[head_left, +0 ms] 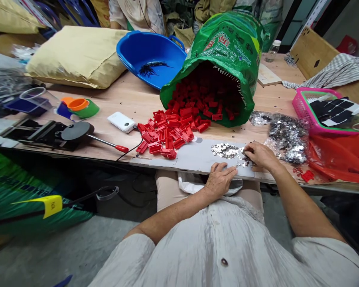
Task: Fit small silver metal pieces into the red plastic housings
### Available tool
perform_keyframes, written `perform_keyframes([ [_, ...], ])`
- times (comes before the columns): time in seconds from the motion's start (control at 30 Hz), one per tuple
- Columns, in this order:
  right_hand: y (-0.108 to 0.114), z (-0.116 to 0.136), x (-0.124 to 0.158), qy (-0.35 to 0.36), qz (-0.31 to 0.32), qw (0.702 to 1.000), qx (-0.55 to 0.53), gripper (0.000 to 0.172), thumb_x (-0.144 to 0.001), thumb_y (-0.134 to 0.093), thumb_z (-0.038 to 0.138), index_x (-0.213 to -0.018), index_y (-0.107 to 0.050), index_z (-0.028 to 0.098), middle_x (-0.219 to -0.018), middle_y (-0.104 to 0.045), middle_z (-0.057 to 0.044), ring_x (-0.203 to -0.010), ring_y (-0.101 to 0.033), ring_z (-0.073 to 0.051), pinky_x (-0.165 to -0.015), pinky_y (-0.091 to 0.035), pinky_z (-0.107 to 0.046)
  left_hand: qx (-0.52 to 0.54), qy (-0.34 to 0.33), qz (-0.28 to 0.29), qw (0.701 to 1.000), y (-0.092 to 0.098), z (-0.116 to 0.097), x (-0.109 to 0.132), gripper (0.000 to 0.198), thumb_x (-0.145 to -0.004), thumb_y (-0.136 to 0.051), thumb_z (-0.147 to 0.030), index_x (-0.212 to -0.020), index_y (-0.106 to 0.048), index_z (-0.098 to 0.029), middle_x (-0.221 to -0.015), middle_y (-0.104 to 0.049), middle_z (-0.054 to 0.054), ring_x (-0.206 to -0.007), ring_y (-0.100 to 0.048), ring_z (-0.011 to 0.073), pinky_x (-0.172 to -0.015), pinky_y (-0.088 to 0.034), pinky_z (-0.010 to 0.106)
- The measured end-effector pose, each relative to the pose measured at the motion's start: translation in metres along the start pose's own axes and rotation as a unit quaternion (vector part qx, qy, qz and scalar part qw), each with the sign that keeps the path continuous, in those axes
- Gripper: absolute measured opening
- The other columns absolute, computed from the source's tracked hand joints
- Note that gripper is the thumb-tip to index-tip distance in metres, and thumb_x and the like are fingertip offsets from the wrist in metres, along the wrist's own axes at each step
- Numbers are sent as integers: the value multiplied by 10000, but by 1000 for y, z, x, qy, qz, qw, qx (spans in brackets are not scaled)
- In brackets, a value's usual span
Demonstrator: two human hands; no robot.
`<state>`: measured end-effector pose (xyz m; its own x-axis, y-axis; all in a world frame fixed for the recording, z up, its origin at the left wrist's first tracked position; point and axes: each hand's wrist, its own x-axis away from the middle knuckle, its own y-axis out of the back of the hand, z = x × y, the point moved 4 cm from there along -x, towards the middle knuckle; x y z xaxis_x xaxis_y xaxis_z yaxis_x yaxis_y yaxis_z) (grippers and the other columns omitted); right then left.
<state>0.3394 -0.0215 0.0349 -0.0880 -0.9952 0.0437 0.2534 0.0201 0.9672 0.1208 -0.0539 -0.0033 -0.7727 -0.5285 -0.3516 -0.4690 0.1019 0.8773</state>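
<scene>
A blue basin (pixel 128 52) — beside it a green sack (pixel 236 44) spilling red parts (pixel 167 135).

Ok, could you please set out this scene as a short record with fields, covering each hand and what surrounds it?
Left hand: resting on a grey board at the wooden table's edge
Right hand: fingers at small silver metal pieces on the board
Right of the hands: larger silver heap
Left of the hands: red plastic parts spilling from a green woven sack
Beyond: blue plastic basin
Other person: across the table
</scene>
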Motion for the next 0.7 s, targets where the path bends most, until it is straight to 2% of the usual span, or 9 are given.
perform_keyframes([
  [0.23, 5, -7, -4, -43, 8, 997, -59, 92, -857, -553, 251, -888, -639, 241, -840, -719, -19, -737, -622, -179, -656, -397, -282, 3, -3, -8, 1000, 0, 0, 0, 369, -926, -506, -215, -1279, -600, -261, -1355, -626, 17, -1202, -487, 257, -1010, -315, 451],
  [0.37, 7, -9, -5, -42, -19, 996, -77, 100, -869, -558, 283, -919, -638, 247, -829, -729, -11, -733, -635, -178, -650, -392, -277, 8, -7, -14, 1000, 1, 0, 0, 356, -922, -520, -217, -1266, -602, -252, -1344, -634, 6, -1186, -489, 253, -1008, -306, 448],
  [0.53, 5, 2, -7, -14, -84, 995, 49, 125, -877, -541, 243, -924, -654, 217, -918, -734, -61, -851, -642, -227, -741, -374, -330, 15, -4, -14, 1000, 1, 0, 0, 363, -917, -518, -207, -1267, -602, -254, -1343, -635, 10, -1191, -488, 259, -1008, -302, 453],
  [0.7, 0, 12, 2, 37, -82, 989, 116, 181, -891, -532, 227, -1007, -669, 206, -969, -730, -85, -898, -635, -244, -782, -338, -365, 18, -1, -10, 1000, 0, 0, 0, 362, -929, -500, -218, -1275, -602, -260, -1349, -630, 8, -1191, -491, 257, -1010, -305, 454],
])
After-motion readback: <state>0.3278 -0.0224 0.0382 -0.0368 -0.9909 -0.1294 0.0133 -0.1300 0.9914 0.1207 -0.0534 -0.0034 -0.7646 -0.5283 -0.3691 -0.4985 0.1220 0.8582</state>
